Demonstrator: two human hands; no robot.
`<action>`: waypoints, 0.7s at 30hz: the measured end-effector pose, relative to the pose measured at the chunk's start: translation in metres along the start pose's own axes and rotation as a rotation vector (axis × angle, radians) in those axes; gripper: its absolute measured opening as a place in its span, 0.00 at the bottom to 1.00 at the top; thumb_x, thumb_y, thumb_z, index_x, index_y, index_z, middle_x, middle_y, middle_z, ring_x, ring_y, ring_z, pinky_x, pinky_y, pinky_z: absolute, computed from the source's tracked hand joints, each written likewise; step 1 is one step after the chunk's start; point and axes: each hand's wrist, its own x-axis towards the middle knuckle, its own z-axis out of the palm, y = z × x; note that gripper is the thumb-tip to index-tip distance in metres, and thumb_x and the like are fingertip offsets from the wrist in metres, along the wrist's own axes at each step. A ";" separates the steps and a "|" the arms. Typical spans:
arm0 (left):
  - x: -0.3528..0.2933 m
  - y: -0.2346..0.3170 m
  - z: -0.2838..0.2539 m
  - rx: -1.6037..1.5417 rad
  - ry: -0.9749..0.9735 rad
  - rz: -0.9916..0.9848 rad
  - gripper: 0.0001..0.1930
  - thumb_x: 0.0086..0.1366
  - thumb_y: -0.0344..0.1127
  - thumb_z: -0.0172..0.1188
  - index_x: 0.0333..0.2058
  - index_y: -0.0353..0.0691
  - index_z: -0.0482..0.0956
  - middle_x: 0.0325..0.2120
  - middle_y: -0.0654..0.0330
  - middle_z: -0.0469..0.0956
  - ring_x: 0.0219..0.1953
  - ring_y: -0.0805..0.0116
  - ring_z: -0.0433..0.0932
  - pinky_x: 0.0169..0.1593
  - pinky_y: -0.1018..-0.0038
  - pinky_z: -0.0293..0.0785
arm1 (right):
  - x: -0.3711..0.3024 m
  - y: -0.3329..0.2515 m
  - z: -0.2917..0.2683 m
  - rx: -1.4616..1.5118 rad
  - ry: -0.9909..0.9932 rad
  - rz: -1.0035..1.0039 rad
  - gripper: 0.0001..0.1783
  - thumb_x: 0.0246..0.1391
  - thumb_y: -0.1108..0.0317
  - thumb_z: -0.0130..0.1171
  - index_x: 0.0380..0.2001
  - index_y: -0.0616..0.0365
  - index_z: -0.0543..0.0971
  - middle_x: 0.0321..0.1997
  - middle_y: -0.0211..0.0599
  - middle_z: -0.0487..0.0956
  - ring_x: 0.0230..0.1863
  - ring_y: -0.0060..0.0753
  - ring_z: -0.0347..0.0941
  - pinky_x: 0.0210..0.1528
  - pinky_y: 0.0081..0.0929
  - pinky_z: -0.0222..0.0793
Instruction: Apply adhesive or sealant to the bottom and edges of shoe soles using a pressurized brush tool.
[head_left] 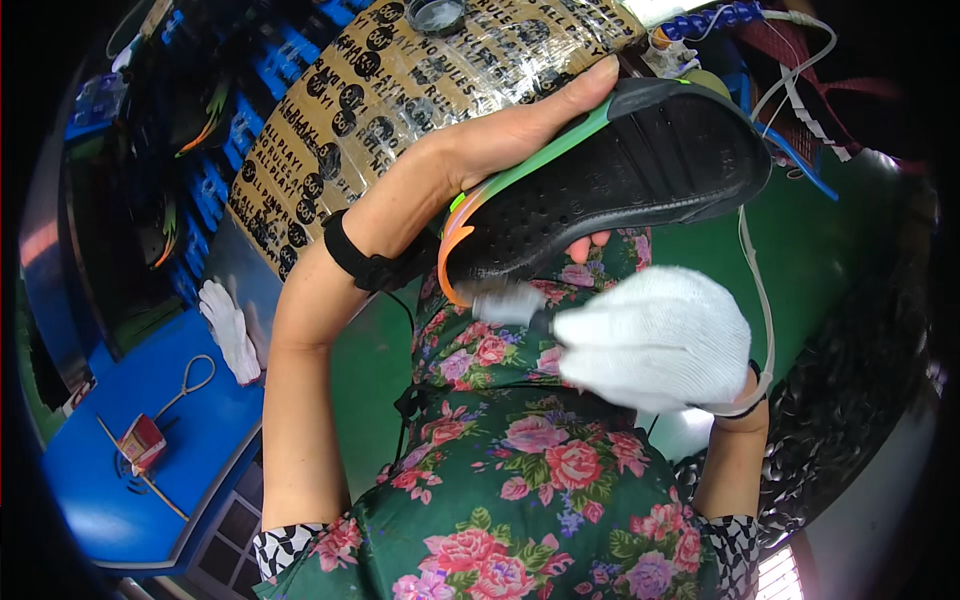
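My left hand is bare and holds a black shoe sole up on edge, its inner face turned toward me. The thumb lies along the top rim and fingertips show below the lower rim. A green-to-orange band runs along the sole's left edge. My right hand, in a white knitted glove, is closed round a small brush. The brush is blurred, its bristles at the orange end of the sole; whether they touch it I cannot tell.
A worktop covered in printed brown tape lies beyond, with a dark round dish on it. At left are a blue stool, a white glove, a small red box and racks. Dark pieces are heaped at right.
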 end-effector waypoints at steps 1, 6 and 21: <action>0.009 0.001 0.007 0.054 0.131 0.145 0.42 0.69 0.71 0.45 0.51 0.30 0.79 0.40 0.47 0.84 0.35 0.65 0.86 0.40 0.73 0.86 | 0.001 -0.003 -0.005 -0.123 0.018 0.055 0.17 0.47 0.66 0.64 0.44 0.44 0.85 0.50 0.30 0.83 0.43 0.35 0.80 0.38 0.29 0.76; 0.005 -0.001 -0.011 0.098 -0.140 -0.059 0.55 0.63 0.81 0.31 0.53 0.25 0.73 0.30 0.37 0.81 0.26 0.50 0.85 0.30 0.62 0.87 | -0.004 0.004 0.002 0.008 -0.048 -0.072 0.17 0.48 0.66 0.62 0.44 0.49 0.84 0.52 0.34 0.82 0.44 0.35 0.80 0.39 0.31 0.77; 0.017 -0.016 -0.021 -0.362 -0.304 -0.094 0.58 0.61 0.84 0.31 0.59 0.26 0.67 0.32 0.31 0.80 0.27 0.44 0.85 0.29 0.57 0.87 | -0.009 0.003 -0.012 -0.022 0.120 0.084 0.16 0.52 0.64 0.68 0.46 0.42 0.86 0.46 0.27 0.86 0.40 0.34 0.82 0.41 0.29 0.78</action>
